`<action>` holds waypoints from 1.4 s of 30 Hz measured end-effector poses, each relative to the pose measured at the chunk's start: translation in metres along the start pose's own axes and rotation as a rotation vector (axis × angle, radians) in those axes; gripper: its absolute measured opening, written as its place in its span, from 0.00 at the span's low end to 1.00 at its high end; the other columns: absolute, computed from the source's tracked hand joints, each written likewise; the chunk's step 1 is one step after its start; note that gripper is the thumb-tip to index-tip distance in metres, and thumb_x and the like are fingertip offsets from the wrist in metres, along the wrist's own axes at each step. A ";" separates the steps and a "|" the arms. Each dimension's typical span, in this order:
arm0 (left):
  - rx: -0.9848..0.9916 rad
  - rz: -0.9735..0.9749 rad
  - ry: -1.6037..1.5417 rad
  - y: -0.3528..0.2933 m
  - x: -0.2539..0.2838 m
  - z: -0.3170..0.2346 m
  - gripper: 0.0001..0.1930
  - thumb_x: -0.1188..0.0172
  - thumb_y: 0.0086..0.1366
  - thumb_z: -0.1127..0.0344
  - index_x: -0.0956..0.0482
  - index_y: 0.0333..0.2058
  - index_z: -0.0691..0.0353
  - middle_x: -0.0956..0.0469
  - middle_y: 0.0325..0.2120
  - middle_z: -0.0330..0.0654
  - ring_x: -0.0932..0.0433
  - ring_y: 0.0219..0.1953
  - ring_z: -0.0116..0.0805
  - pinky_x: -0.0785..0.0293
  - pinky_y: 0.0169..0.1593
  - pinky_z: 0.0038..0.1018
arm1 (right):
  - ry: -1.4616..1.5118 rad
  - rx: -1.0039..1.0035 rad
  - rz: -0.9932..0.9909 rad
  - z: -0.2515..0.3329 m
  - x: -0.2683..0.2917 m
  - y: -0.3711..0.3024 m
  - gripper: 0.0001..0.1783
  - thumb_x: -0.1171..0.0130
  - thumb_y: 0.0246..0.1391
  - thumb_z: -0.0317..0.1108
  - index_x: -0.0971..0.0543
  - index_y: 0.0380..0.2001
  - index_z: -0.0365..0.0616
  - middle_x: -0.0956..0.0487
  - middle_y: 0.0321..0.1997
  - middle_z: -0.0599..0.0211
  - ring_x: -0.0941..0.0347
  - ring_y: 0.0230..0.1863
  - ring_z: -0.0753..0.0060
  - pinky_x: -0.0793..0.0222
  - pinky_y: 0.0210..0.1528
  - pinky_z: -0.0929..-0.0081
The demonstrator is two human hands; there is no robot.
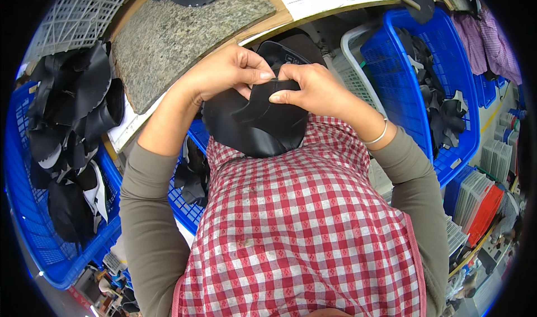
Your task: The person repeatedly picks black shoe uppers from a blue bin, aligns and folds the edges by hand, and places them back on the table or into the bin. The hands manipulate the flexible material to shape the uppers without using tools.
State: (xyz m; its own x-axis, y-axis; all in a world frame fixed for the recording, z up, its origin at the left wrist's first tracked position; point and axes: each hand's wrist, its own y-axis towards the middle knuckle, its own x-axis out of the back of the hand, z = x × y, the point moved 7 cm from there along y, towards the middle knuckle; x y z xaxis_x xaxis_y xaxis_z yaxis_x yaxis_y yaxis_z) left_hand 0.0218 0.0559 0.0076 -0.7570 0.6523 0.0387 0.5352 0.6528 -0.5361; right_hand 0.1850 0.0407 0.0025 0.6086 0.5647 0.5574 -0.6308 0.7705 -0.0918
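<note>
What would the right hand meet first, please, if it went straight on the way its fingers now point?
Apart from the black piece it pinches, the right hand would most likely meet the left hand, whose fingers lie just ahead; depth is hard to judge here.

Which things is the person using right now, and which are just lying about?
Being used:
left hand
right hand
black piece, pinched by both hands

Seemingly just lying about:
speckled grey slab
far left blue basket
large right blue basket
</note>
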 end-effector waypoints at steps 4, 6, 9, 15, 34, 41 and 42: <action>0.007 0.082 0.093 0.001 -0.008 -0.015 0.11 0.36 0.72 0.64 0.14 0.45 0.65 0.15 0.33 0.35 0.18 0.34 0.20 0.19 0.37 0.19 | -0.008 -0.014 -0.022 -0.002 -0.001 -0.004 0.21 0.27 0.53 0.53 0.17 0.36 0.47 0.16 0.28 0.57 0.17 0.34 0.51 0.25 0.38 0.57; -0.020 0.071 0.169 -0.001 -0.013 -0.017 0.10 0.39 0.73 0.66 0.15 0.45 0.65 0.15 0.34 0.35 0.18 0.33 0.20 0.19 0.36 0.19 | -0.020 -0.027 -0.040 -0.001 -0.001 -0.005 0.22 0.27 0.53 0.54 0.17 0.37 0.47 0.16 0.27 0.58 0.17 0.33 0.51 0.25 0.37 0.57; -0.014 0.007 0.204 -0.006 -0.017 -0.014 0.09 0.42 0.75 0.68 0.16 0.45 0.66 0.16 0.34 0.34 0.20 0.33 0.19 0.20 0.36 0.19 | -0.065 -0.051 -0.064 0.001 0.000 -0.006 0.22 0.28 0.53 0.56 0.16 0.36 0.48 0.17 0.26 0.58 0.17 0.32 0.51 0.26 0.36 0.57; -0.104 -0.102 0.389 -0.018 -0.026 -0.030 0.08 0.43 0.74 0.69 0.17 0.43 0.66 0.18 0.32 0.36 0.21 0.32 0.24 0.22 0.37 0.24 | -0.033 -0.004 -0.095 -0.004 0.001 -0.007 0.21 0.28 0.53 0.56 0.15 0.37 0.50 0.17 0.26 0.57 0.17 0.33 0.49 0.25 0.36 0.56; -0.259 -0.485 0.316 -0.021 -0.056 0.019 0.11 0.26 0.62 0.67 0.20 0.31 0.67 0.28 0.19 0.32 0.36 0.25 0.20 0.36 0.29 0.27 | -0.421 0.422 -0.160 0.024 0.029 -0.017 0.14 0.36 0.60 0.47 0.20 0.33 0.48 0.18 0.32 0.63 0.18 0.39 0.51 0.24 0.37 0.54; -0.248 -0.487 0.276 -0.030 -0.066 0.032 0.15 0.24 0.59 0.68 0.14 0.42 0.69 0.13 0.32 0.47 0.21 0.33 0.21 0.23 0.40 0.26 | -0.249 0.198 0.113 -0.002 0.031 -0.022 0.22 0.32 0.59 0.54 0.15 0.42 0.46 0.16 0.34 0.60 0.17 0.39 0.49 0.24 0.40 0.60; -0.314 -0.504 0.389 -0.030 -0.066 0.028 0.15 0.24 0.59 0.68 0.14 0.42 0.70 0.12 0.33 0.48 0.21 0.32 0.22 0.23 0.40 0.27 | -0.274 0.207 0.103 -0.002 0.034 -0.024 0.23 0.30 0.57 0.53 0.14 0.45 0.47 0.16 0.36 0.58 0.17 0.41 0.51 0.24 0.43 0.62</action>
State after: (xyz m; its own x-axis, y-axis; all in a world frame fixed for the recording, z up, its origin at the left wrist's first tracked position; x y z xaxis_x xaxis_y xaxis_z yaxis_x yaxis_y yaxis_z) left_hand 0.0448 -0.0176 -0.0023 -0.7832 0.2936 0.5481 0.2824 0.9533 -0.1071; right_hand 0.2214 0.0419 0.0220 0.4027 0.5142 0.7573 -0.7834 0.6215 -0.0054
